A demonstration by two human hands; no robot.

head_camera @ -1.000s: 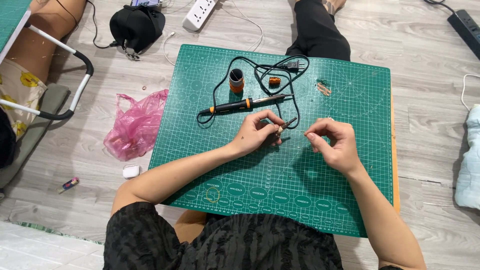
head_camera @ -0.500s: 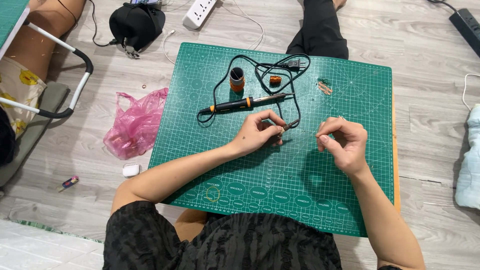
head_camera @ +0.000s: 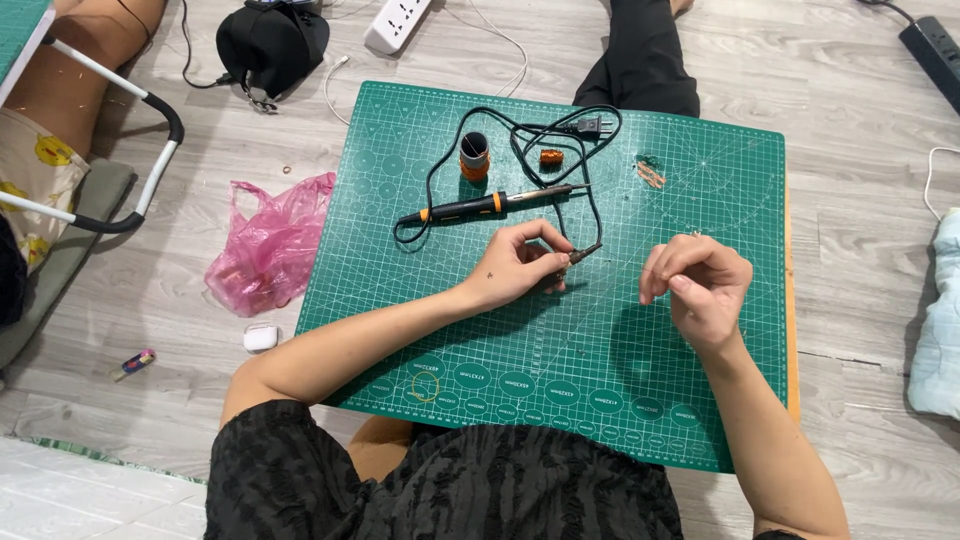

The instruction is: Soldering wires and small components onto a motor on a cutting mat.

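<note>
Overhead, one green cutting mat (head_camera: 620, 400), printed with a pale grid and a row of ovals along its near edge, lies on a grey plank floor (head_camera: 860, 150) and carries the work. Beside the mat's left edge sits one crumpled pink bag (head_camera: 268, 245); above it lie one black pouch (head_camera: 272, 40) and one white power strip (head_camera: 397, 22), with a second, black strip (head_camera: 932, 50) at the upper right. One soldering iron (head_camera: 490, 205), black with orange bands, rests on the upper half of the mat, tip pointing right, its black cord (head_camera: 530, 135) looped above it and ending in one plug. One dark cylinder (head_camera: 474, 155) with an orange base stands upright just above the iron's handle; one small orange piece (head_camera: 551, 157) lies to its right, and one coppery scrap (head_camera: 650, 175) further right.

The left hand (head_camera: 515, 268) rests on the mat's centre, fingers curled and pinched on one short dark rod (head_camera: 583, 254) that juts out to the right, just below the iron. The right hand (head_camera: 700, 282), raised a little above the mat and apart from the left, has its fingers bent together at the tips; what they pinch, if anything, is too small to tell. One small white case (head_camera: 260, 338) and one tiny purple item (head_camera: 137, 362) lie on the floor at the left.
</note>
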